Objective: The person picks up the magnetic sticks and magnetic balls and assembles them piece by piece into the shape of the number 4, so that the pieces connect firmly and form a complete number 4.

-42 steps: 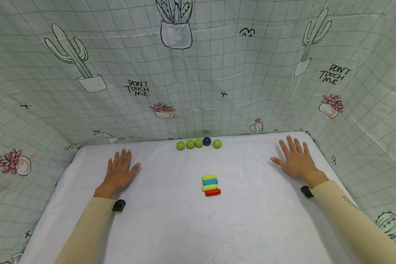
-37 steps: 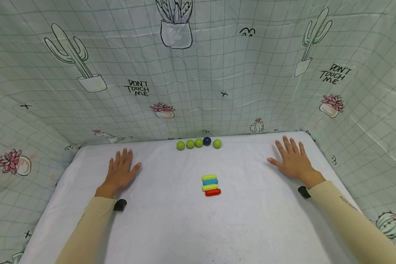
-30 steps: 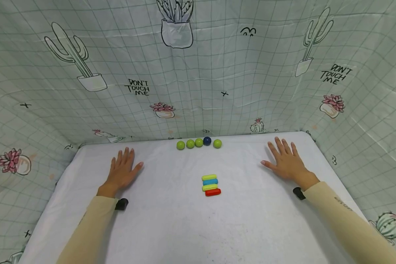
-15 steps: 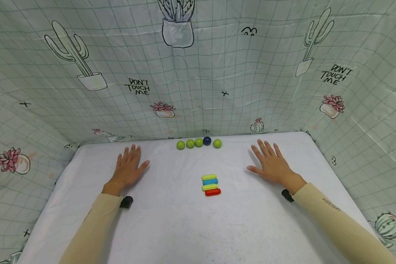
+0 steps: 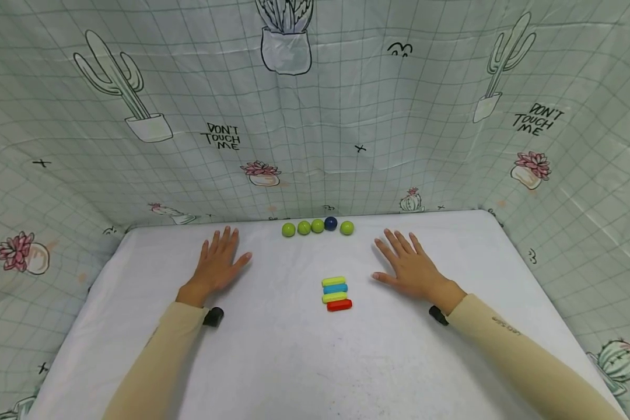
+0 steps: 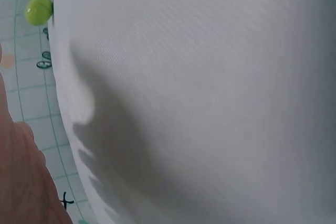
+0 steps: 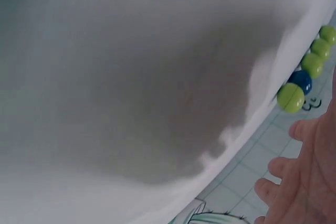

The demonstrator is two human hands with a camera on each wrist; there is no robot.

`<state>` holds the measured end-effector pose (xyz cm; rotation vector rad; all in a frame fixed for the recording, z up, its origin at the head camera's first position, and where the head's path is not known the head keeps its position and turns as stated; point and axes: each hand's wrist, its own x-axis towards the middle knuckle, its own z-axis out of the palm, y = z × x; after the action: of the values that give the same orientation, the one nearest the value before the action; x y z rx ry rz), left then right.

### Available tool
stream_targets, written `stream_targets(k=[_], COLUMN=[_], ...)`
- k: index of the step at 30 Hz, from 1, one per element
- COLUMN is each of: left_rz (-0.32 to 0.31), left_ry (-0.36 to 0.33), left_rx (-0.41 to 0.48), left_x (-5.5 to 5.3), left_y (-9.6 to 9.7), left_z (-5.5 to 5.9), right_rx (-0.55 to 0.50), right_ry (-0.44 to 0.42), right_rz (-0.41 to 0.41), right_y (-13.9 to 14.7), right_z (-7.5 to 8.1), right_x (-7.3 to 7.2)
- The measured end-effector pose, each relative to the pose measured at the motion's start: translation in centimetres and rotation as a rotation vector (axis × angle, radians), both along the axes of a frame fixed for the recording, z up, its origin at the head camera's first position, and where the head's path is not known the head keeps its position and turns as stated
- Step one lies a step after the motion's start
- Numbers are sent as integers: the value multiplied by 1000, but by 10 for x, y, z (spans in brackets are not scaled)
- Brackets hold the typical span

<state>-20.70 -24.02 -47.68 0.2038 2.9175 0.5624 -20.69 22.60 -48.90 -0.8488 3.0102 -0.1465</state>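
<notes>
My left hand hovers over the left part of the white table, fingers spread, holding nothing. On the other side my right hand is likewise spread and holds nothing; its thumb points toward several short coloured sticks. These lie stacked side by side in the middle: a yellow-green stick, a blue stick, another yellow-green stick and a red stick nearest me. Along the back edge is a row of green balls with one dark blue ball among them. Both wrist views show the hands' shadows on the cloth.
The white table reaches to a hanging cloth printed with cacti and a grid, which rises behind it and at both sides. A black wrist device sits under the left wrist, another black device under the right.
Both hands have moved inward, the right one farther, toward the coloured sticks. Balls and sticks have stayed in place; the head view has shifted slightly.
</notes>
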Motion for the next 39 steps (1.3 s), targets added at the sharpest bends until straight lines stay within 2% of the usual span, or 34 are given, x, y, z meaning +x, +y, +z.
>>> stream_targets(k=[9, 18, 23, 32, 39], left_rz=[-37, -78, -84, -98, -117], left_ry=[16, 47, 41, 56, 42], left_rx=[3, 42, 41, 62, 49], left_x=[-8, -13, -15, -17, -21], left_y=[16, 31, 41, 56, 71], left_z=[-2, -3, -2, 1, 5], right_rx=[2, -37, -46, -55, -55], right_ry=[21, 16, -9, -3, 5], right_rz=[45, 90, 113, 170, 204], right_y=[-23, -43, -53, -71, -82], right_z=[0, -1, -1, 0, 1], right_x=[5, 7, 9, 10, 10])
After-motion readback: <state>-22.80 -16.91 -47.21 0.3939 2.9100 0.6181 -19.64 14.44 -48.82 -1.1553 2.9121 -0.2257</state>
